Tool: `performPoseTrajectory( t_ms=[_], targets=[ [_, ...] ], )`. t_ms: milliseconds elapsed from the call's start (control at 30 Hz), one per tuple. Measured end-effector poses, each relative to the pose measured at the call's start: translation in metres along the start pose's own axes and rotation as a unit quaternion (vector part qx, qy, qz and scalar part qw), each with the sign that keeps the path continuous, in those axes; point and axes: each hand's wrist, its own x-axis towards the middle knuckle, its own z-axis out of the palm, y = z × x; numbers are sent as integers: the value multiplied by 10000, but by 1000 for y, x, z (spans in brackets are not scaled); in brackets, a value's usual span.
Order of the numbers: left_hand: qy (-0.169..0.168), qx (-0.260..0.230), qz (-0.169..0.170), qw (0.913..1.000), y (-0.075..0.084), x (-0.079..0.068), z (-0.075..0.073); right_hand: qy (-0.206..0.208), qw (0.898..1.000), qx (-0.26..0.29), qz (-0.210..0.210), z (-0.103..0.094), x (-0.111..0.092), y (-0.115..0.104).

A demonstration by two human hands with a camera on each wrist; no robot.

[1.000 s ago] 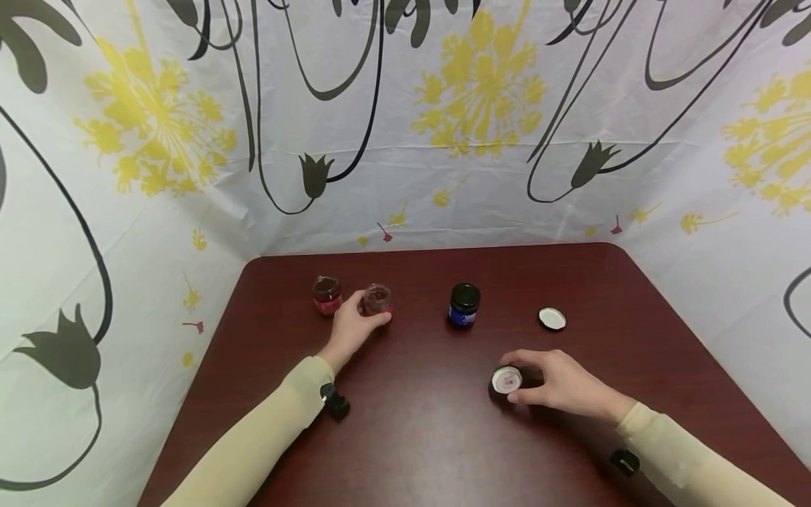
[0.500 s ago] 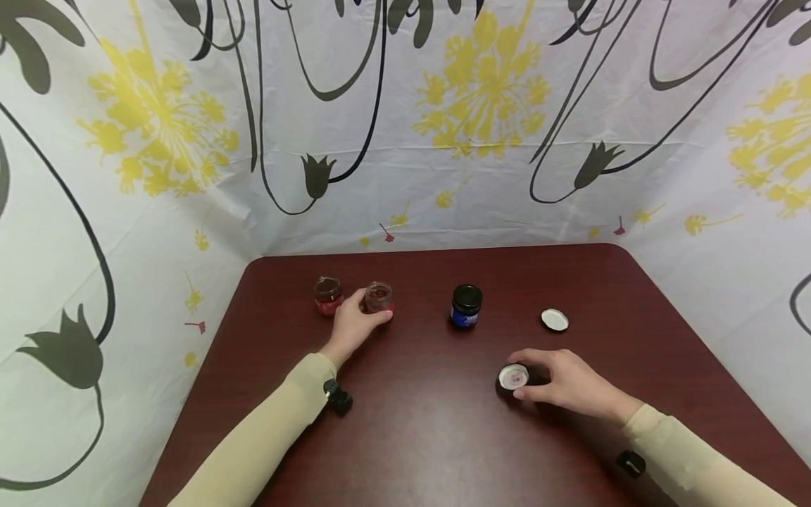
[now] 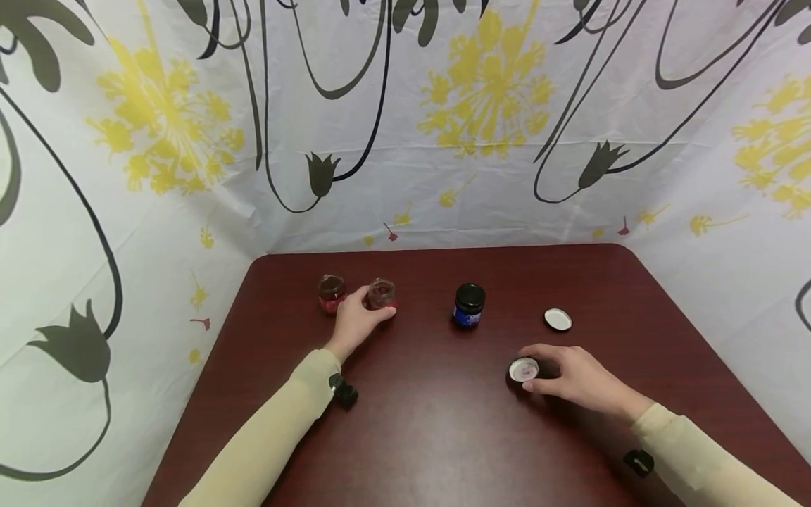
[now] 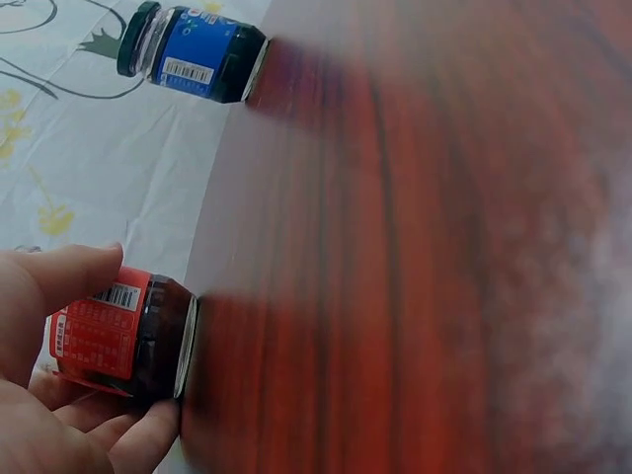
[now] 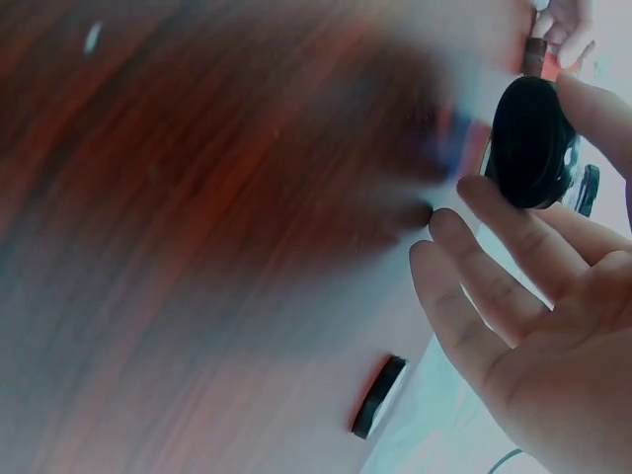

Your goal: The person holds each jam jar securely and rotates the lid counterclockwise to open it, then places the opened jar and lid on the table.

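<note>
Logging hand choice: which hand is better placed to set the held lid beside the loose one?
Right hand, likely: it pinches the held lid near the loose lid; the left hand, farther off, grips a red jar.

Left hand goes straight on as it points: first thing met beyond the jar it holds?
Likely the patterned cloth; the table before it looks free, with the blue-labelled jar off to the right. Depth there is unclear.
</note>
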Motion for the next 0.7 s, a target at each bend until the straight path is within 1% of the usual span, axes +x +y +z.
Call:
performPoseTrajectory(
  t_ms=[133, 400, 633, 700],
  targets=[
    [-4, 49, 34, 10000, 2, 3, -1, 32, 9999, -95, 85, -4, 2, 5],
    [-71, 186, 65, 9998, 3, 4, -2, -36, 9989, -87, 463, -7, 6, 16],
    [-73, 187, 83, 9998, 3, 1, -3, -8, 9988, -139, 465, -11, 14, 23],
    [-14, 220, 84, 9997, 3, 1, -3, 22, 9988, -151, 463, -12, 18, 25]
  ],
)
